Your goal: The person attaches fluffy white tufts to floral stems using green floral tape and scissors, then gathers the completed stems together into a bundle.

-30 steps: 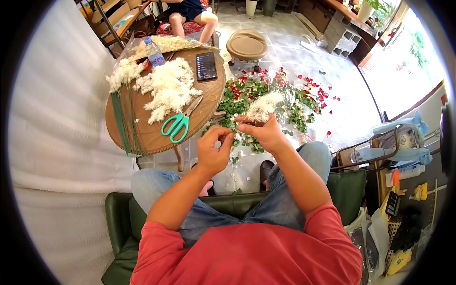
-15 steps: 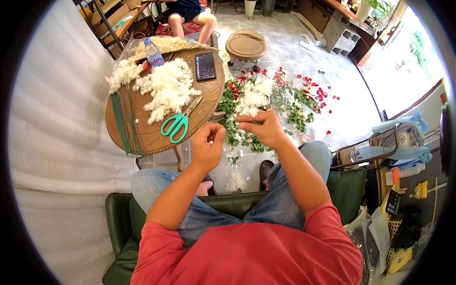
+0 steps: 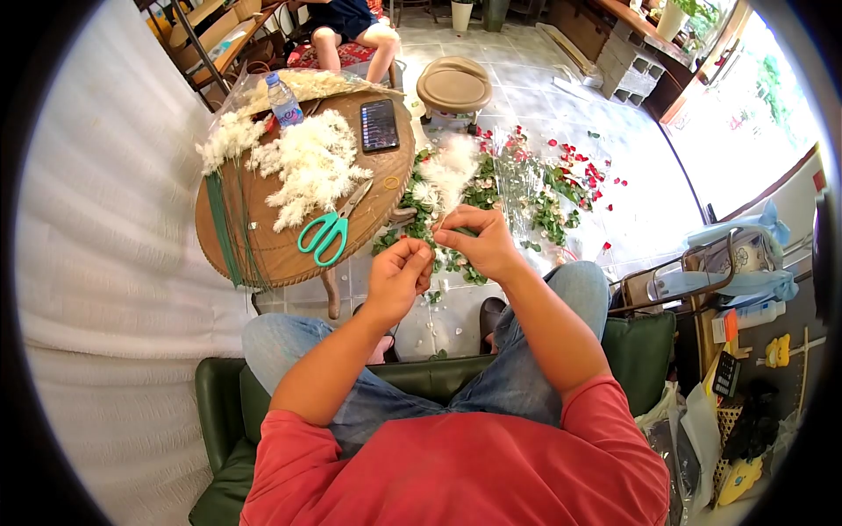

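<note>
A sprig of white fluffy dried flower stands above my hands, its head partly blurred. My right hand pinches its thin stem between thumb and fingers. Close beside it, to the lower left, my left hand is closed with thumb against forefinger; whatever it grips is too small to make out. To the left, on a round wooden table, lie a pile of white fluffy flowers, scissors with turquoise handles, and a bundle of thin green stems or wires.
A phone and a water bottle are on the table. Green leaves and red petals litter the tiled floor beyond my hands. A brown stool stands farther back; a seated person's legs show behind the table.
The white flower head has swung left and become blurred. My right hand has shifted slightly left and down, and my left hand slightly right, bringing them closer together.
</note>
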The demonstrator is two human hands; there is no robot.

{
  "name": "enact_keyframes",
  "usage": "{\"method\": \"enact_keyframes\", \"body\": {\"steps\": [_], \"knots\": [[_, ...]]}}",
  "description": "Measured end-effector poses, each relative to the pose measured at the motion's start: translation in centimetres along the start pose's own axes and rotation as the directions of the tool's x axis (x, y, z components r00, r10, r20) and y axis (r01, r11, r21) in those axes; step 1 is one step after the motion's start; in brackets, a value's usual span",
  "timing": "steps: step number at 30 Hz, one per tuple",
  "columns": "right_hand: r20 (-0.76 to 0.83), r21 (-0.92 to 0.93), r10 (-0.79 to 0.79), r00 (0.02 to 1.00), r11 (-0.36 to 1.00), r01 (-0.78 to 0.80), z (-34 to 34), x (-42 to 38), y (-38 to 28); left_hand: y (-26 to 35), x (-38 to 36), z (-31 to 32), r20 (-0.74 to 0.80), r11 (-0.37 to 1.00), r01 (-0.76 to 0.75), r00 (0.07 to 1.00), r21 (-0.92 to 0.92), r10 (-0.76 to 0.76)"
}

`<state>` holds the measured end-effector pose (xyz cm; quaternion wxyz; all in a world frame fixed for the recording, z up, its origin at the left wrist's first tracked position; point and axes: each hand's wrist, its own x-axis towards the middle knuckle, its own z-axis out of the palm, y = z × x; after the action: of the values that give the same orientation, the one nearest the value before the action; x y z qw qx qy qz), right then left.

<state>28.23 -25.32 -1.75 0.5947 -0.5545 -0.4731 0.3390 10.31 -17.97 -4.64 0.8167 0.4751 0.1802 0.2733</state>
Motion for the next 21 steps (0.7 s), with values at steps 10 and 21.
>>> {"method": "enact_keyframes", "body": {"steps": [10,21], "knots": [[-0.397,0.260,-0.080,0.914,0.946,0.195,-7.2,1.6,-0.1,-1.6,0.2,-0.9,0.137,0.768,-0.213,0.977,0.604,0.163],[-0.525,0.352,0.102,0.845,0.930,0.107,-10.3,1.2,0.2,7.6,-1.3,-3.3,0.212,0.513,-0.256,0.967,0.819,0.144]]}}
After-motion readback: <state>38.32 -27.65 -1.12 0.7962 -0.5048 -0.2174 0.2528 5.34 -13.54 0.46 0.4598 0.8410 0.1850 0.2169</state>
